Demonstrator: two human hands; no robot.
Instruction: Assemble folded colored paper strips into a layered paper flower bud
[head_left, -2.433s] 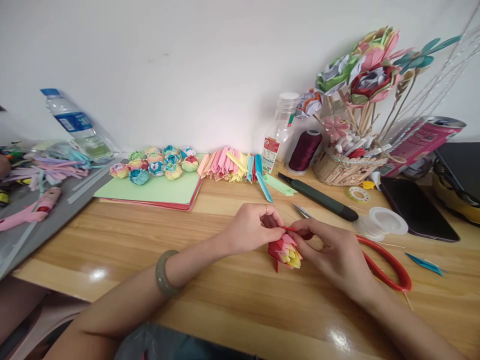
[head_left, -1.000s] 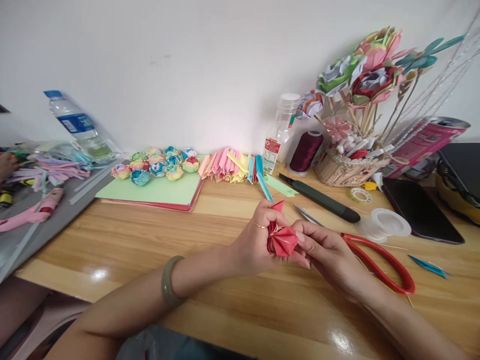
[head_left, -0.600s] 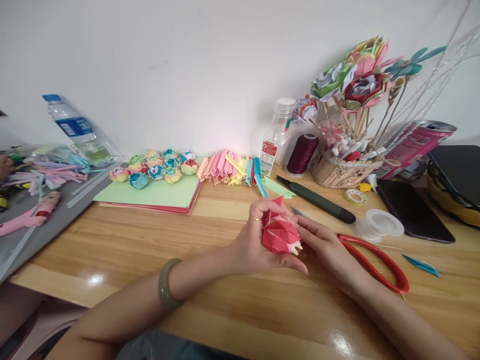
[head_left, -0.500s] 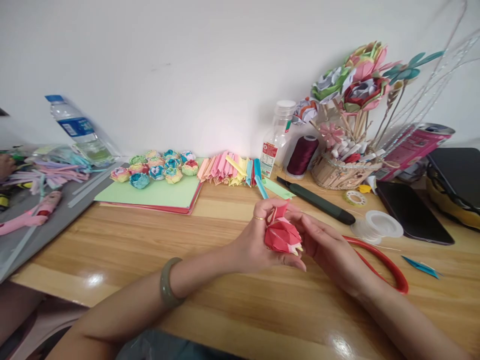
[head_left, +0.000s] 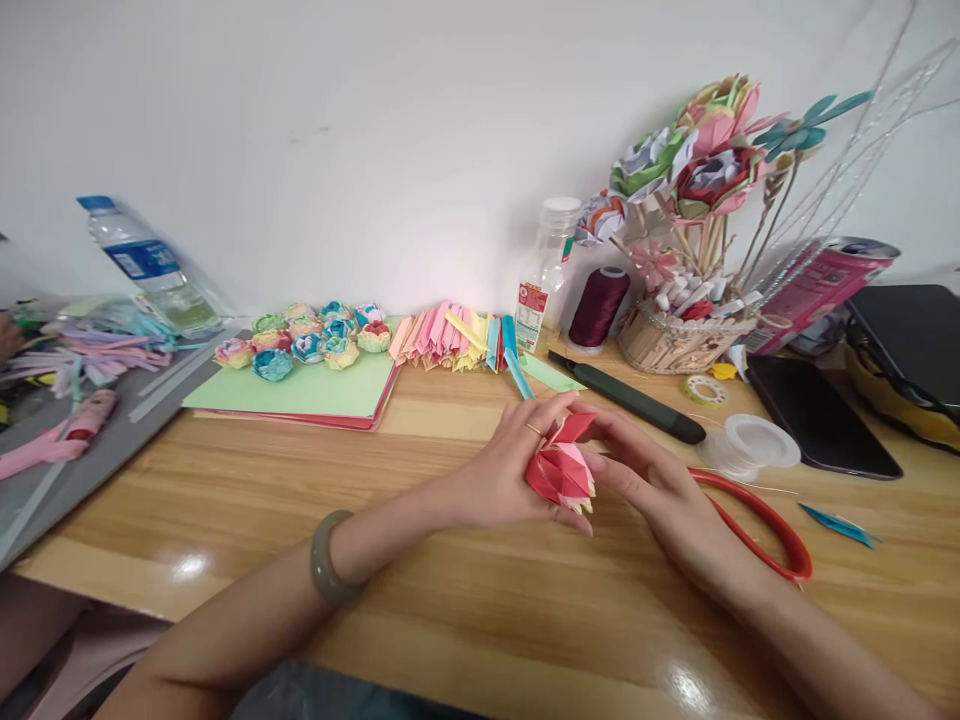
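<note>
Between my hands, above the wooden table, is a folded paper flower [head_left: 561, 474] with red outer petals and pink and pale yellow layers inside. My left hand [head_left: 504, 468] is closed around its left side, the thumb below it. My right hand [head_left: 651, 470] is on its other side, thumb and fingers bent around a raised red petal; whether they pinch it is partly hidden. Behind the hands lies a row of folded paper strips [head_left: 442, 338] in pink, yellow and blue. Several small finished paper flowers [head_left: 307, 347] rest on green paper [head_left: 300, 392] to the left.
Red scissor handles [head_left: 795, 545] lie beside my right wrist, near a clear spool [head_left: 750, 447]. A dark green pen-like tool [head_left: 637, 400], a phone [head_left: 821, 415] and a basket of paper flowers [head_left: 686, 338] stand or lie at right. A pink glue gun [head_left: 75, 430] is at left.
My right thumb and fingers have shifted around the flower's upper red petal, which now stands out more to the right. The flower is slightly turned, and the whole view has shifted a little.
</note>
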